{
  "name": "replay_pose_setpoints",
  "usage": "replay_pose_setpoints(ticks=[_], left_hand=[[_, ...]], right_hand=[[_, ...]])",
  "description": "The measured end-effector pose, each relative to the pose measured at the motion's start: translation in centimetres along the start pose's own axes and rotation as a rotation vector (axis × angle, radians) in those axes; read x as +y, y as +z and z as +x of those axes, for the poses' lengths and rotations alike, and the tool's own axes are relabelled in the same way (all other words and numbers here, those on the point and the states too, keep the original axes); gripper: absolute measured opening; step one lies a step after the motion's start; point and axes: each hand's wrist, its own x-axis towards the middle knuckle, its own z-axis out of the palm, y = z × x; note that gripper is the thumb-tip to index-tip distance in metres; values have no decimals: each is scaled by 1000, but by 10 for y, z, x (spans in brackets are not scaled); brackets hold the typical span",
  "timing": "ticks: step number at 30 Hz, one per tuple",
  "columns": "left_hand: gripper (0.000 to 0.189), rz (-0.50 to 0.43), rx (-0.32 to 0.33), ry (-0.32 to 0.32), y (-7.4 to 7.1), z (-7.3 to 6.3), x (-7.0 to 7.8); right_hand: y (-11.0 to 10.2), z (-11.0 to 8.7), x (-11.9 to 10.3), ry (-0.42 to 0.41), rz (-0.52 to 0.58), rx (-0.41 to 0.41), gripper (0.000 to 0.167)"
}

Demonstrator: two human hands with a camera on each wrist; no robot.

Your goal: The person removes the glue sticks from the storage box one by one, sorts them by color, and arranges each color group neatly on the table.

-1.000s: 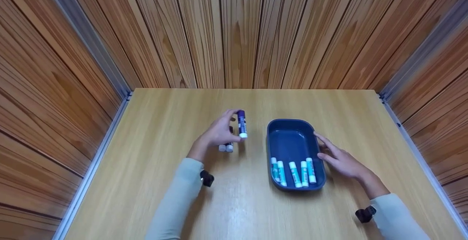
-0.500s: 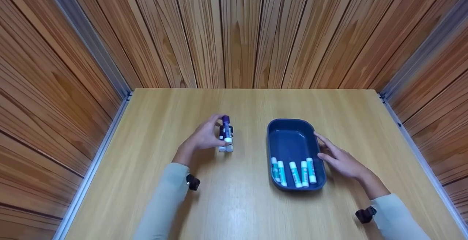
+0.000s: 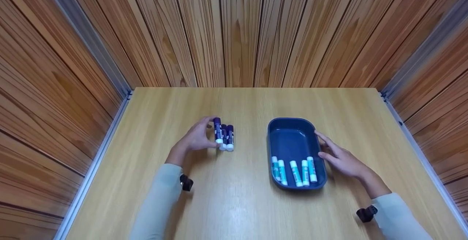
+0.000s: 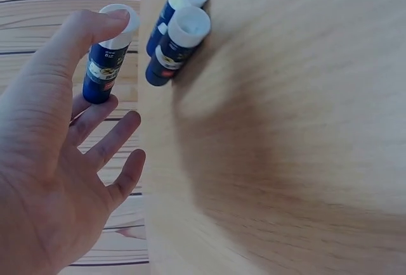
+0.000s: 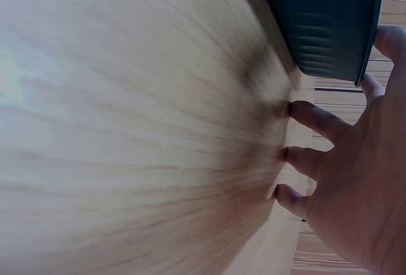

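Note:
My left hand [image 3: 197,137] pinches a purple glue stick [image 3: 218,130] with a white end between thumb and forefinger. In the left wrist view the thumb lies on the white end of this glue stick [image 4: 108,66], and the other fingers hang free. Two matching purple glue sticks [image 3: 230,137] lie side by side just right of it on the table. My right hand [image 3: 342,159] touches the right rim of a dark blue tray [image 3: 297,120] with thumb and forefinger. In the right wrist view its other fingers [image 5: 304,113] reach down to the tabletop.
Several teal glue sticks [image 3: 305,173] with white ends lie in the near part of the tray. The wooden table [image 3: 234,203] is closed in by plank walls [image 3: 241,31] at the back and both sides, with metal rails along the side edges.
My left hand has moved left with the purple glue stick, passing over the two lying ones to their left side. The right hand and the tray have stayed in place.

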Motion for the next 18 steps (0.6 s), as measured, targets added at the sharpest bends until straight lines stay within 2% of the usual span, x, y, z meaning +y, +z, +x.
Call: replay_pose_setpoints(ticks=[12, 18], left_hand=[[106, 78, -28, -58, 4, 6, -16], [109, 115, -39, -81, 8, 7, -19]], right_hand=[[2, -1, -2, -10, 10, 6, 75], [1, -2, 0, -14, 10, 15, 74]])
